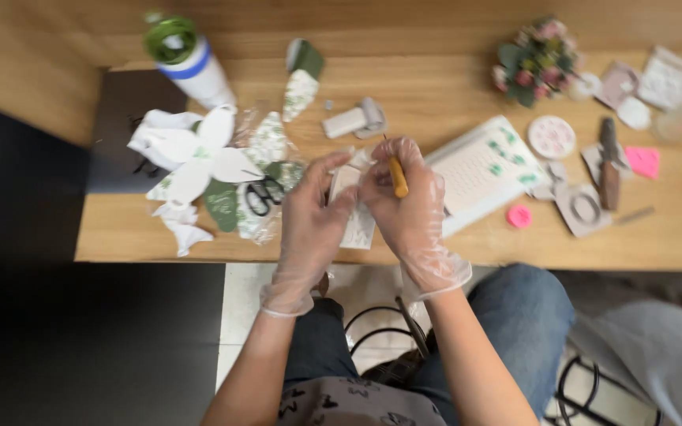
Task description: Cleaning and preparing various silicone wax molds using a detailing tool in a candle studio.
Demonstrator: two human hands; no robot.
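Note:
Both my hands wear clear plastic gloves and work at the front edge of a wooden table [436, 87]. My left hand [313, 209] holds a small pale flat piece [357, 225], its fingers curled on the piece's left side. My right hand [404, 201] grips a thin tool with a yellow-orange handle [397, 177], its tip pointing up and away from me. The two hands touch over the pale piece. The picture is blurred, so the surface of the piece is hard to make out.
White paper petals and scraps [191, 158] lie at left with black scissors [262, 196] and a white bottle with a green cap [187, 59]. A white tray [487, 170], pink bits [519, 216], a brown-handled tool [609, 166] and a small flower bunch [537, 59] sit at right.

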